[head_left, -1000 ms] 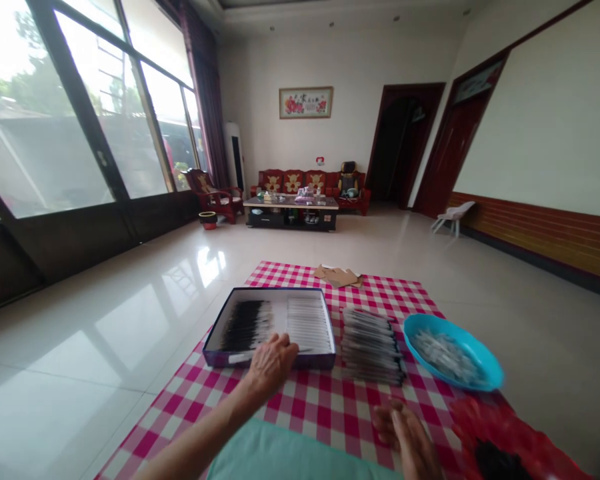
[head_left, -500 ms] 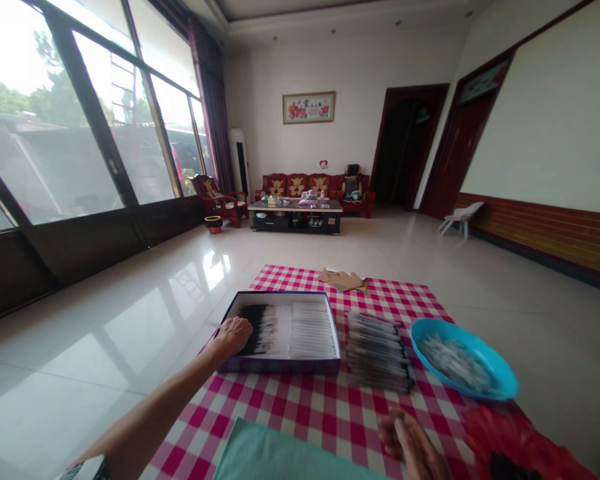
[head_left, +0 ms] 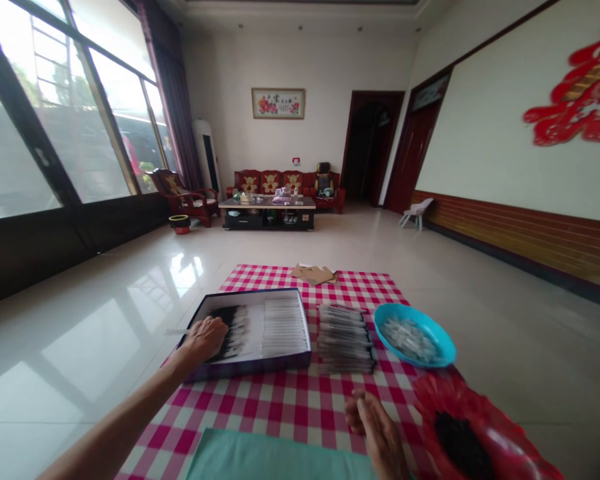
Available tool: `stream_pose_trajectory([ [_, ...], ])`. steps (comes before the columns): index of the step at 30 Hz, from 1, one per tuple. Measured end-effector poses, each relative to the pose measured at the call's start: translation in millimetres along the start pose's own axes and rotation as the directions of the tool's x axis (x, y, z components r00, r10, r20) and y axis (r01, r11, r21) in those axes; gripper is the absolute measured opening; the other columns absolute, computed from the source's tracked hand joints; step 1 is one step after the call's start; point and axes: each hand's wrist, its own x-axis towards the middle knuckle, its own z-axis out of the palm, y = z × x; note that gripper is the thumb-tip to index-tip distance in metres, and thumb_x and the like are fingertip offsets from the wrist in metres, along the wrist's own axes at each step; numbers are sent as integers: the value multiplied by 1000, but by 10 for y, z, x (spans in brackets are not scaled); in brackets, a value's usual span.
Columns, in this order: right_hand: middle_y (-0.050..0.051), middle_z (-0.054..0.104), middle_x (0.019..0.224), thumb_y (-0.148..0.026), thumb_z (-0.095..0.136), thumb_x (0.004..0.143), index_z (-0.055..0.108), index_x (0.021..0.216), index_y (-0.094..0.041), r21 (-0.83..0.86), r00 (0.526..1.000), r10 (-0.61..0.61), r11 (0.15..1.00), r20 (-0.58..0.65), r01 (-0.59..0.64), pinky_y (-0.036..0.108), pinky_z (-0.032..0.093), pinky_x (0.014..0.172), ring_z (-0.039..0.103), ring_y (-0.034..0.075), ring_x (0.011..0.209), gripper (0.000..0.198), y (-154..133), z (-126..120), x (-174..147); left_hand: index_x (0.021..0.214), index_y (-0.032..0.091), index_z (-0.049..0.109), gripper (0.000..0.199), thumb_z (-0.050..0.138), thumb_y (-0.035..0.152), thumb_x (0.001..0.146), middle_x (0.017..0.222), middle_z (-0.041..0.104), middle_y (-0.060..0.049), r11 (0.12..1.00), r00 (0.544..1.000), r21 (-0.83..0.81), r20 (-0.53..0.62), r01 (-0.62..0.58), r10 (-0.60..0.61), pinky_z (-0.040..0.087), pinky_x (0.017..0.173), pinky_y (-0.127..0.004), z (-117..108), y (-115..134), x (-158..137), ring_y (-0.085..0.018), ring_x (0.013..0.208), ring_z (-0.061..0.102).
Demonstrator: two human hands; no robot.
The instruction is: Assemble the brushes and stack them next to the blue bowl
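My left hand (head_left: 207, 339) is over the left side of a shallow dark-blue box (head_left: 305, 357) with a white inside. Its fingers are closed on a pen (head_left: 177, 331), whose pale, clear end sticks out to the left. Beneath and beside the hand lies a row of black-ended pens (head_left: 235, 333); a row of clear pen tubes (head_left: 283, 327) fills the box's right side. My right hand (head_left: 377, 430) rests low over the checked cloth, thumb and fingers pressed together; what they hold, if anything, is hidden. A stack of dark-tipped pens (head_left: 345, 339) lies right of the box.
A blue bowl (head_left: 447, 347) holds clear plastic caps. Nearer, a red petal-rimmed bowl (head_left: 513, 437) contains small black pieces. A green cloth (head_left: 275, 457) lies at the near edge of the pink checked tablecloth (head_left: 290, 407). Torn cardboard (head_left: 317, 275) sits at the far edge.
The camera view has turned right, so everything sits further left and more of the red bowl shows. My left hand stays over the box's left side; my right hand stays closed near the pen stack.
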Motion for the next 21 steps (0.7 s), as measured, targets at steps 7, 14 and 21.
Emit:
stream_pose_trajectory([
  [7, 5, 70, 79, -56, 57, 76, 62, 93, -19, 75, 1000, 6, 997, 26, -8, 27, 52, 65, 65, 19, 70, 41, -37, 62, -36, 111, 20, 60, 37, 37, 16, 83, 82, 61, -6, 842, 921, -386, -253, -376, 296, 40, 71, -28, -67, 1166, -277, -18, 78, 56],
  [14, 7, 70, 83, -52, 55, 79, 63, 91, -18, 126, 1000, -21, 992, 7, 20, 29, 50, 66, 63, 20, 71, 37, -86, 48, -77, 88, 17, 57, 23, 61, 35, 74, 75, 66, -3, -216, 988, -976, -50, -17, 149, 41, 58, -22, 246, 2002, -405, -13, 65, 57],
  [21, 7, 71, 74, -58, 51, 78, 64, 85, -17, 170, 1000, 30, 985, 5, -30, 30, 50, 59, 64, 21, 64, 43, -154, 25, -78, 84, 19, 52, 37, 74, 38, 61, 86, 69, -4, -457, 982, -880, 177, 127, -67, 43, 56, -20, 490, 1970, -382, -12, 67, 61],
])
